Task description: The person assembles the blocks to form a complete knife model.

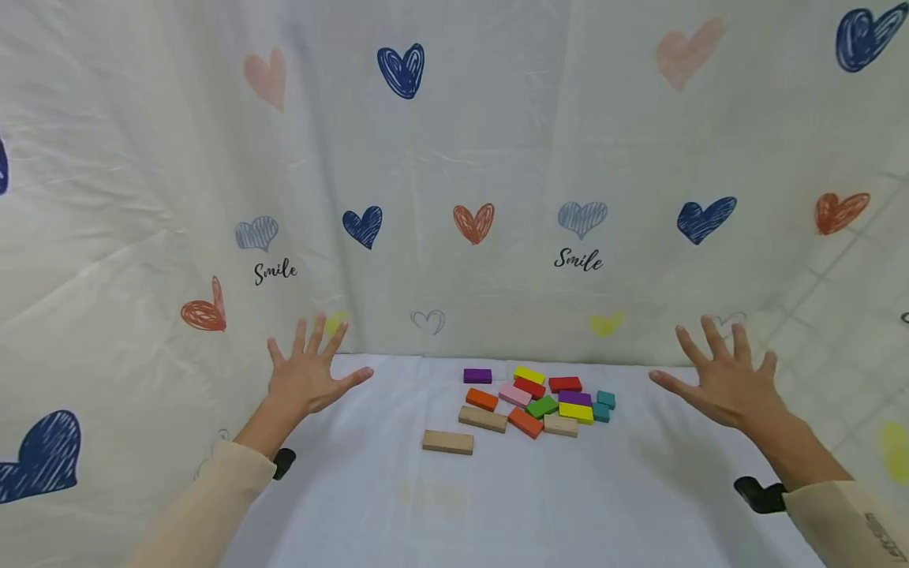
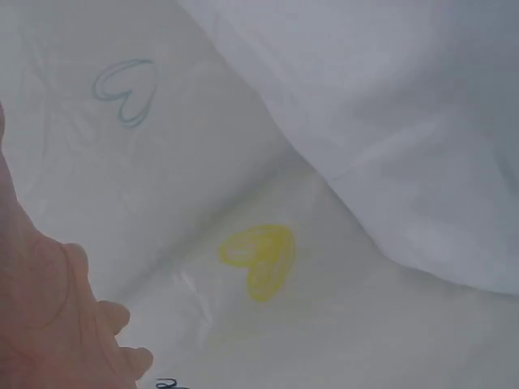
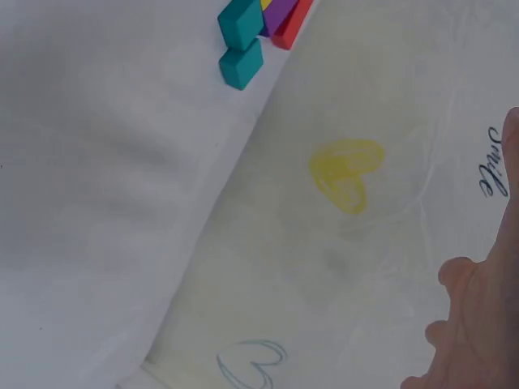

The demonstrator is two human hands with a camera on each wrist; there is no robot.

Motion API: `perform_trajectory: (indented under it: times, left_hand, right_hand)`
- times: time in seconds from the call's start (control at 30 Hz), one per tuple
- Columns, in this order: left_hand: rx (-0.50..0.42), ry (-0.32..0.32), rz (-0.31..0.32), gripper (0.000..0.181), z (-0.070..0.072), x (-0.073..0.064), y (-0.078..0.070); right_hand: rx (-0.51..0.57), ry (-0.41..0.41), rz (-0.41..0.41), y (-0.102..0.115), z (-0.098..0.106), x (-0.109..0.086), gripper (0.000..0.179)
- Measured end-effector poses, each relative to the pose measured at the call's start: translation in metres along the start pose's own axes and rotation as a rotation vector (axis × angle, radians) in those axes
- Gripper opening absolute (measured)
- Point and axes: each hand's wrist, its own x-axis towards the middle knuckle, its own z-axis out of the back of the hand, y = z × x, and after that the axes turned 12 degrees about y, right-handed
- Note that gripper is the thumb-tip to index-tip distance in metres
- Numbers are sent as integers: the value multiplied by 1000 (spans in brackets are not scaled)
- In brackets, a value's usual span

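My left hand [image 1: 305,379] is held up over the left side of the table, fingers spread, holding nothing. On the other side my right hand [image 1: 731,386] is raised in the same way, fingers spread and touching nothing. Between them, toward the table's back edge, lies a loose group of coloured blocks, among them a purple block [image 1: 477,376], a green block [image 1: 542,407], a pink block [image 1: 514,395] and a teal block [image 1: 600,412]. One plain wooden block [image 1: 447,442] lies apart at the front left. The right wrist view shows two teal blocks [image 3: 241,65] at its top.
A white cloth [image 1: 398,513] covers the table. Behind it hangs a pale curtain [image 1: 497,142] printed with hearts and "Smile", which also runs along both sides. Black straps [image 1: 760,495] sit at both wrists.
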Motion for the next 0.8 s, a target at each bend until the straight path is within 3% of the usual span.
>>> perform_trajectory:
  times: [0.23,0.57,0.8]
  left_hand:
    - [-1,-13,-29,106,-23,-14,-18]
    - [-68,7,-64,105,-59,-36,-36]
    - [-81,17,-68,105,-75,-49,-54]
  right_hand:
    - [2,23,1,15,-15,-19,106]
    - [16,59,32,57,-41,-41,103]
    - [29,84,30,78,-60,-56,102]
